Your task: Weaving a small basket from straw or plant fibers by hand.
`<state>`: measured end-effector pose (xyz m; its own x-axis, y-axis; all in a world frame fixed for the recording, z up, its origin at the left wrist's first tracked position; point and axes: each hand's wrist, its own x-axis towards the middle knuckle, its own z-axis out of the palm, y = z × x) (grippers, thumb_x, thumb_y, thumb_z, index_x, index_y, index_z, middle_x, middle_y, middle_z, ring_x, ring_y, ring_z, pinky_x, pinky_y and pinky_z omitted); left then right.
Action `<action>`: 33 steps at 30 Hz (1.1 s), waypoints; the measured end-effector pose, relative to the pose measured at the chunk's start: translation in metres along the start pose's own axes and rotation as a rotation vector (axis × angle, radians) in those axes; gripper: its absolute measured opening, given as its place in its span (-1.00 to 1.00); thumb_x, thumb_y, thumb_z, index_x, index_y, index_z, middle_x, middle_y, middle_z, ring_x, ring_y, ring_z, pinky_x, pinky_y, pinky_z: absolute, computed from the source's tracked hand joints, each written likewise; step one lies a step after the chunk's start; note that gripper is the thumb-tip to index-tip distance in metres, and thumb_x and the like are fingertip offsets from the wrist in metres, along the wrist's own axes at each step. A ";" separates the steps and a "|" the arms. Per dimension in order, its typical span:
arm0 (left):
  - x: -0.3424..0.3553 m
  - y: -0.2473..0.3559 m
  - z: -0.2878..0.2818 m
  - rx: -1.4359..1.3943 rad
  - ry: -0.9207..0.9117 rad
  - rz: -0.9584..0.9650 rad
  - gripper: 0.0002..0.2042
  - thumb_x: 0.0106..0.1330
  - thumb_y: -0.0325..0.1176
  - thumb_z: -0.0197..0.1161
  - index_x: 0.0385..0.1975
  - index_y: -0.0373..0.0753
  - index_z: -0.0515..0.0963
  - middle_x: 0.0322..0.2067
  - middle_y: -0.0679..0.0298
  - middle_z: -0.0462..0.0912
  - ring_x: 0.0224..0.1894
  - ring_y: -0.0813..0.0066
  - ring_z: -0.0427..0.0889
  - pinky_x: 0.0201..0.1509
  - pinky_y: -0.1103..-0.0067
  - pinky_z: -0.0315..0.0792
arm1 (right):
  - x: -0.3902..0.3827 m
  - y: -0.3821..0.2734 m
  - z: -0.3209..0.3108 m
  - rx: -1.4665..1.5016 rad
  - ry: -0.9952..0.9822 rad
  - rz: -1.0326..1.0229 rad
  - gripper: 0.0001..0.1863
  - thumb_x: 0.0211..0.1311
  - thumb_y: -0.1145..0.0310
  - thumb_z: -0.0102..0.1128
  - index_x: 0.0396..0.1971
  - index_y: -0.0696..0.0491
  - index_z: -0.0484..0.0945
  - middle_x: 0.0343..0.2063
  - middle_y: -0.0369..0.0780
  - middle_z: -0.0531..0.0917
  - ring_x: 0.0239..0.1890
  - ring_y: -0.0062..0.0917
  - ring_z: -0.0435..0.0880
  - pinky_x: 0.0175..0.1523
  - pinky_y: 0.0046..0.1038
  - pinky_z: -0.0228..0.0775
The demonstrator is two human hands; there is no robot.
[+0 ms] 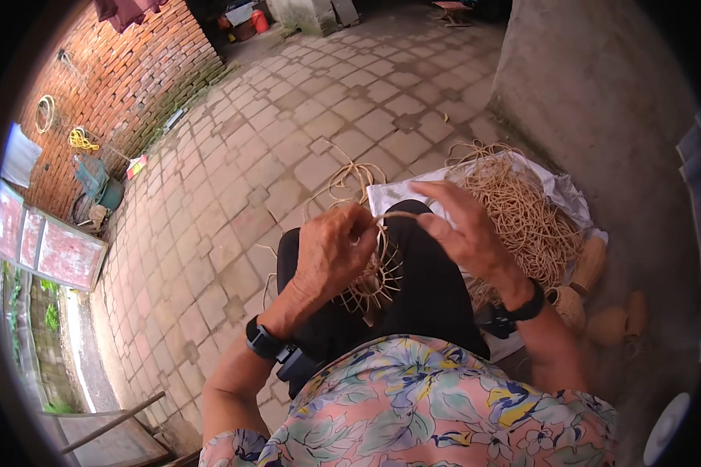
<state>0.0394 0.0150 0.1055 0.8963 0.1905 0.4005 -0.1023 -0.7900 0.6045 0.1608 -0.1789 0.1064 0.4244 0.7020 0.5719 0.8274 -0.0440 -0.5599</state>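
Observation:
Between my hands a thin tan cord [401, 214] arches over my knees. My left hand [335, 245] is closed in a pinch on one end of it, knuckles up. The cord's other end meets the thumb of my right hand [463, 229], whose forefinger stretches out above it; the grip there is partly hidden. Below, between my thighs, sits an open-work piece of woven cord [378, 276] with looped spokes round its rim, partly covered by my left hand. Loose cord loops [354, 179] trail on the paving past my knees.
To my right, a large tangled heap of tan cord [514, 218] lies on a white sheet [393, 194]. Several woven tan pieces [590, 261] rest beside it near a grey wall [600, 117]. A brick wall [148, 70] and a teal basket [92, 177] stand far left.

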 end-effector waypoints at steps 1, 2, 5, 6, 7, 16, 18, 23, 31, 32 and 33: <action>0.008 0.005 -0.004 -0.007 -0.009 0.006 -0.91 0.18 -0.46 0.30 -0.41 -0.34 0.57 -0.55 0.20 0.65 -0.49 0.48 0.67 -0.37 0.57 0.52 | 0.003 0.004 0.023 0.315 0.030 0.028 -0.57 0.41 0.21 0.03 0.12 0.18 0.44 -0.14 -0.02 0.64 -0.07 -0.25 0.63 0.05 -0.33 0.42; 0.012 0.008 -0.012 -0.090 -0.009 -0.005 -0.91 0.18 -0.47 0.31 -0.41 -0.35 0.57 -0.55 0.21 0.65 -0.49 0.50 0.66 -0.37 0.58 0.51 | 0.006 -0.005 0.033 0.511 -0.087 0.166 -0.52 0.47 0.14 -0.04 0.18 0.19 0.40 -0.15 -0.01 0.66 -0.10 -0.32 0.65 -0.01 -0.38 0.44; 0.018 0.012 -0.027 -0.164 -0.031 -0.067 -0.89 0.21 -0.45 0.31 -0.39 -0.36 0.56 -0.54 0.27 0.65 -0.48 0.60 0.62 -0.37 0.62 0.48 | -0.002 -0.021 0.058 0.689 -0.033 0.282 -0.56 0.49 0.18 -0.03 0.16 0.18 0.45 -0.41 -0.20 0.69 -0.36 -0.60 0.62 -0.19 -0.55 0.44; 0.017 0.011 -0.027 -0.220 -0.041 -0.146 -0.88 0.22 -0.44 0.32 -0.39 -0.36 0.56 -0.53 0.28 0.65 -0.46 0.62 0.61 -0.36 0.64 0.47 | -0.007 -0.022 0.061 0.691 -0.043 0.284 -0.56 0.49 0.18 -0.03 0.16 0.18 0.45 -0.41 -0.20 0.69 -0.36 -0.60 0.62 -0.19 -0.55 0.44; 0.015 0.011 -0.027 -0.277 -0.051 -0.224 -0.87 0.23 -0.42 0.32 -0.38 -0.35 0.56 -0.51 0.30 0.65 -0.43 0.65 0.59 -0.34 0.66 0.46 | -0.013 -0.021 0.067 0.699 0.081 0.343 -0.63 0.47 0.22 0.03 0.07 0.18 0.51 -0.47 -0.26 0.67 -0.40 -0.68 0.59 -0.25 -0.60 0.42; -0.020 -0.017 -0.003 0.069 -0.143 -0.136 -0.74 0.20 -0.37 0.31 -0.12 -0.23 0.54 -0.39 0.21 0.71 -0.41 0.35 0.69 -0.33 0.47 0.52 | -0.029 -0.014 0.063 0.556 0.128 0.644 -0.89 0.24 0.47 0.25 -0.43 0.17 0.54 -0.65 -0.37 0.56 -0.56 -0.81 0.50 -0.44 -0.66 0.35; -0.024 -0.016 -0.002 0.329 -0.223 0.069 -0.58 0.14 -0.38 0.29 0.05 -0.13 0.48 -0.37 0.15 0.70 -0.37 0.16 0.70 -0.34 0.34 0.53 | -0.025 -0.010 0.063 0.522 0.062 0.706 -0.88 0.19 0.49 0.27 -0.46 0.17 0.51 -0.68 -0.35 0.55 -0.57 -0.81 0.49 -0.44 -0.66 0.35; -0.023 -0.009 0.006 0.365 -0.279 0.086 -0.49 0.11 -0.35 0.30 0.14 -0.09 0.43 -0.40 0.12 0.69 -0.35 0.09 0.69 -0.33 0.31 0.54 | -0.006 -0.005 0.070 0.036 -0.174 0.422 -0.90 0.10 0.44 0.18 -0.42 0.15 0.52 -0.60 -0.05 0.63 -0.50 -0.18 0.68 -0.35 -0.24 0.47; -0.013 -0.010 0.007 0.282 -0.297 -0.134 -0.49 0.07 -0.42 0.24 0.11 -0.03 0.46 -0.46 0.12 0.66 -0.40 0.08 0.67 -0.36 0.32 0.52 | -0.004 -0.001 0.073 0.062 -0.225 0.433 -0.87 0.09 0.37 0.21 -0.42 0.11 0.54 -0.51 -0.04 0.66 -0.36 -0.07 0.66 -0.27 -0.11 0.45; -0.015 -0.010 0.005 0.191 -0.231 -0.113 -0.52 0.07 -0.46 0.24 0.07 -0.07 0.47 -0.51 0.17 0.63 -0.47 0.19 0.65 -0.38 0.38 0.51 | -0.004 -0.002 0.071 0.070 -0.241 0.451 -0.86 0.08 0.37 0.23 -0.41 0.11 0.53 -0.49 -0.06 0.67 -0.35 -0.07 0.67 -0.27 -0.12 0.45; -0.017 -0.010 0.003 0.098 -0.167 -0.091 -0.55 0.07 -0.49 0.23 0.04 -0.11 0.48 -0.55 0.22 0.60 -0.53 0.31 0.63 -0.39 0.44 0.51 | -0.005 -0.003 0.069 0.071 -0.239 0.453 -0.86 0.08 0.37 0.23 -0.41 0.11 0.53 -0.49 -0.06 0.67 -0.35 -0.07 0.67 -0.27 -0.12 0.45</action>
<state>0.0265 0.0173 0.0905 0.9599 0.1708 0.2225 0.0178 -0.8286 0.5595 0.1309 -0.1335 0.0642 0.6317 0.7667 0.1143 0.5492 -0.3385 -0.7641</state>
